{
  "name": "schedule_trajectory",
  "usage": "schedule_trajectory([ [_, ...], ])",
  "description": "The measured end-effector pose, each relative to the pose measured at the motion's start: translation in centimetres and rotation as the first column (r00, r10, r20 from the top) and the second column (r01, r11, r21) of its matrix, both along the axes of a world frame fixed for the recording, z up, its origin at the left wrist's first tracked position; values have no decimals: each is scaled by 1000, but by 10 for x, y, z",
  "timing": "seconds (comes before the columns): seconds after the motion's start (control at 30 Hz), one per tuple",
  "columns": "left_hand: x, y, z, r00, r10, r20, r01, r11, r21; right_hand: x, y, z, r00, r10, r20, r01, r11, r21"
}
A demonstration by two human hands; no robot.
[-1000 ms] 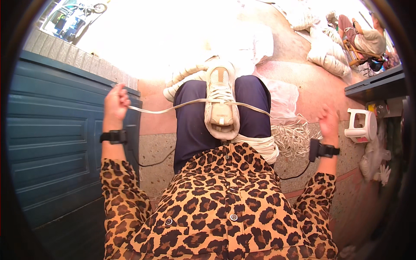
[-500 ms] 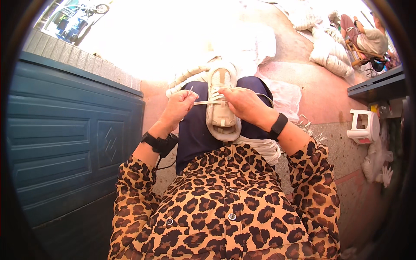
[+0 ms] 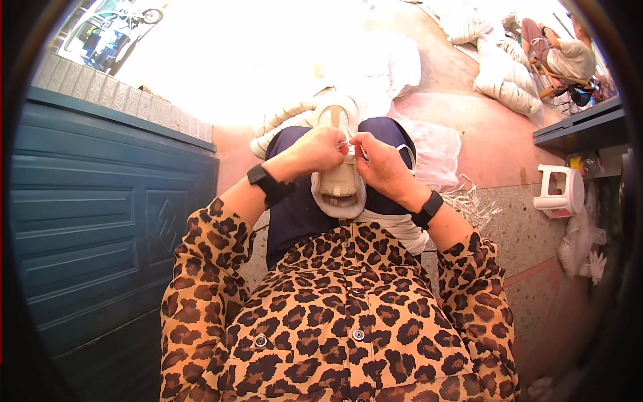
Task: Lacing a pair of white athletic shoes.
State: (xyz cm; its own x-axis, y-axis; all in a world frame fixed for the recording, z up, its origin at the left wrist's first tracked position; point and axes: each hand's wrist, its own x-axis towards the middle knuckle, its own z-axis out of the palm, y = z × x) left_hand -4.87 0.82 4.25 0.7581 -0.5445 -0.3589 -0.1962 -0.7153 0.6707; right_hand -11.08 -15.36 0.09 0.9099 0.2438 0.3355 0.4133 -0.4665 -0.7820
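Note:
A beige and white sneaker (image 3: 340,182) lies across my lap, its toe pointing away and its heel opening toward me. Over its lacing area my left hand (image 3: 323,149) is closed in a pinch on a pale shoelace (image 3: 347,142). My right hand (image 3: 379,166) meets it from the other side, thumb and finger closed at the same lace. The fingertips nearly touch and hide most of the lace and the eyelets. A bundle of white laces (image 3: 396,231) rests by my right thigh.
A blue panelled door (image 3: 87,214) stands at left. Wrapped white bundles (image 3: 506,77) and a clear plastic bag (image 3: 432,144) lie ahead on the floor. At right are a white stool (image 3: 561,191) and a seated person (image 3: 569,57); loose white laces (image 3: 469,204) lie nearer.
My left hand has moved right, from beside the shoe to above its lacing, drawing the lace in. My right hand has shifted slightly, and both hands now meet.

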Motion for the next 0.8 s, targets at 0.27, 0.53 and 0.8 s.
schedule_trajectory([
  [0.27,-30,4,-17,650,-270,711,250,959,136,11,-8,-8,865,138,-482,90,903,420],
  [0.53,-27,23,-15,719,-116,685,129,991,32,20,-1,-16,850,282,-445,-78,903,423],
  [0.8,-16,53,-14,992,12,129,-11,1000,-6,21,-4,-12,753,388,-531,-57,843,535],
])
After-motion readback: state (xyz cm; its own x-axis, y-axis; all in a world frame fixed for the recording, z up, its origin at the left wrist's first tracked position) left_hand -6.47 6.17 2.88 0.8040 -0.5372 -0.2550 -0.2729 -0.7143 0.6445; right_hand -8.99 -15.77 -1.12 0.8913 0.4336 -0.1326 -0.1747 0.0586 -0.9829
